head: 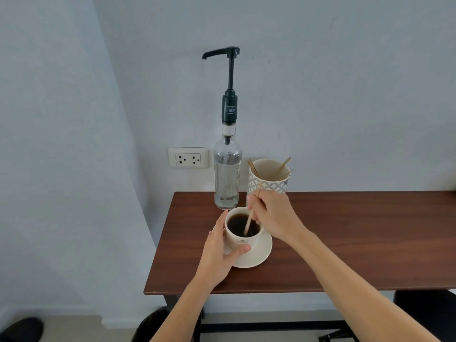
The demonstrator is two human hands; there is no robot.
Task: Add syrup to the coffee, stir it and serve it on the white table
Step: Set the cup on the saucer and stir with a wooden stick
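Note:
A cream cup (243, 239) full of dark coffee stands on a cream saucer (259, 253) near the left end of a brown wooden table (345, 238). My left hand (219, 253) wraps the cup's left side, thumb on its front. My right hand (274, 213) pinches a thin wooden stirrer (250, 219) whose lower end dips into the coffee. Just behind the cup stands a clear syrup bottle (227, 176) with a tall black pump, its spout pointing left.
A patterned cup (269, 178) holding several wooden stirrers stands right of the bottle, partly behind my right hand. A wall socket (188, 157) sits on the wall behind. Dark shapes lie on the floor below the table. No white table is in view.

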